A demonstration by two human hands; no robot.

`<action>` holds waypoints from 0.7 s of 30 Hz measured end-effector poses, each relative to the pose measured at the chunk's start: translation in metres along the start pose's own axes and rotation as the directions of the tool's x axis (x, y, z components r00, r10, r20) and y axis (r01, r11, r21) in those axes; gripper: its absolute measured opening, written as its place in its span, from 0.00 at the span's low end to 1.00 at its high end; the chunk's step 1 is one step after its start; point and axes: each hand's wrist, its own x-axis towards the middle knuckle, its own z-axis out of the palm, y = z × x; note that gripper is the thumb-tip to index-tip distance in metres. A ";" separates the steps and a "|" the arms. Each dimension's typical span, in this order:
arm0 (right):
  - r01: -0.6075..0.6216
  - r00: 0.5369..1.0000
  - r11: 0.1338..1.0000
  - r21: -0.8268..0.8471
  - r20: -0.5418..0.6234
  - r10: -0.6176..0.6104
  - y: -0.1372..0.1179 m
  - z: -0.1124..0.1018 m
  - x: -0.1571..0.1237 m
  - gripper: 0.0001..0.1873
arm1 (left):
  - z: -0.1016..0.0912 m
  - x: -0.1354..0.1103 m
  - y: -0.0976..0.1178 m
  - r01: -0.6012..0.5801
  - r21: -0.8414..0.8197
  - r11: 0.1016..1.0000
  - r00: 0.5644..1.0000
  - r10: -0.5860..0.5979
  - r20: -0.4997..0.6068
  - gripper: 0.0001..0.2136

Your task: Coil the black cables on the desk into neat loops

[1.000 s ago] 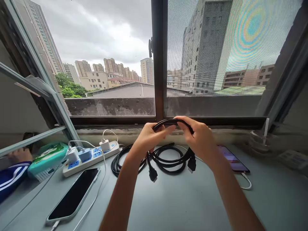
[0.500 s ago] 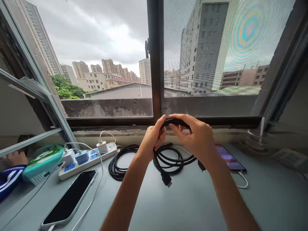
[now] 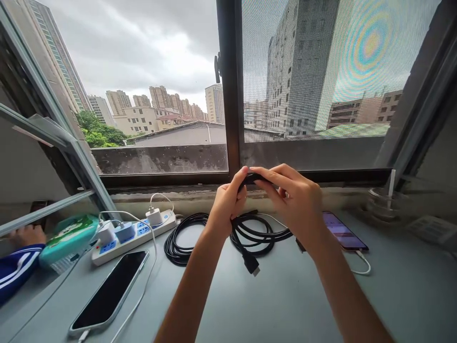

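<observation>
1. The coil on the left (image 3: 174, 252) is done as far as it shows: black cable in a round stack, lying flat toward the table's (image 3: 285, 305) far edge, left of the middle.
2. The black cable (image 3: 252, 177) being handled is looped but less settled. Its gripped stretch is raised in front of the table's far edge, near the middle, and more loops (image 3: 262, 252) show below and behind the hands; whether these rest on the table is unclear.
3. Its ends look untucked: one plug (image 3: 252, 264) points toward the near side, below the left wrist, and a dark connector (image 3: 300, 245) shows partly beside the right forearm. Whether anything binds the gripped strands is too small to tell.
4. The left hand (image 3: 226, 205) is closed round the cable — thumb raised along it, fingers curled in underneath.
5. The right hand (image 3: 296, 193) is half closed, pinching the same stretch between thumb and fingertips; its tips come just beside the left thumb.
6. Around them, a power strip (image 3: 124, 247) and a phone (image 3: 110, 290) lie toward the table's left edge; a second phone (image 3: 344, 231) and a clear cup (image 3: 382, 205) stand toward the far right corner. Another person's hand (image 3: 30, 235) shows at far left, well apart.
</observation>
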 end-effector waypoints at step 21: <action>0.095 0.991 0.991 -0.095 -0.087 -0.103 -0.012 -0.021 -0.004 0.12 | 0.008 -0.008 -0.002 -0.030 -0.080 0.996 0.997 0.035 0.065 0.31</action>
